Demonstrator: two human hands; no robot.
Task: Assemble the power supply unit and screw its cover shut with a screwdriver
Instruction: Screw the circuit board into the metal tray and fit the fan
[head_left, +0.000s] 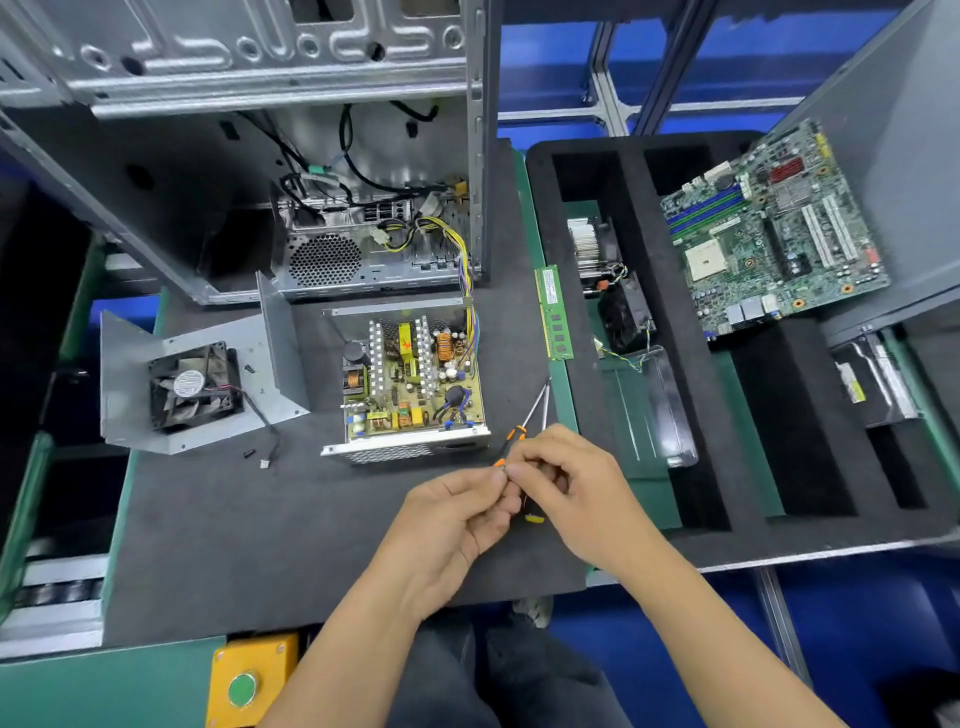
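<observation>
The open power supply unit (410, 384) sits mid-mat with its circuit board exposed and its yellow wires running up into the PC case. Its grey metal cover (260, 358), carrying the black fan (195, 387), lies to the left, and the fan lead ends in a white plug (265, 464). A small black screw (249, 453) lies near that plug. Just right of the unit's front corner, my hands meet. My right hand (571, 483) grips a yellow-ended screwdriver (544, 410). My left hand (457, 514) pinches the handle end of an orange-and-black screwdriver (514, 434).
An open PC case (234, 156) stands behind the unit. A RAM stick (555, 314) lies at the mat's right edge. The black foam tray (649, 364) on the right holds a cooler, a motherboard (769, 228) and a drive. A yellow button box (249, 680) sits at the front edge.
</observation>
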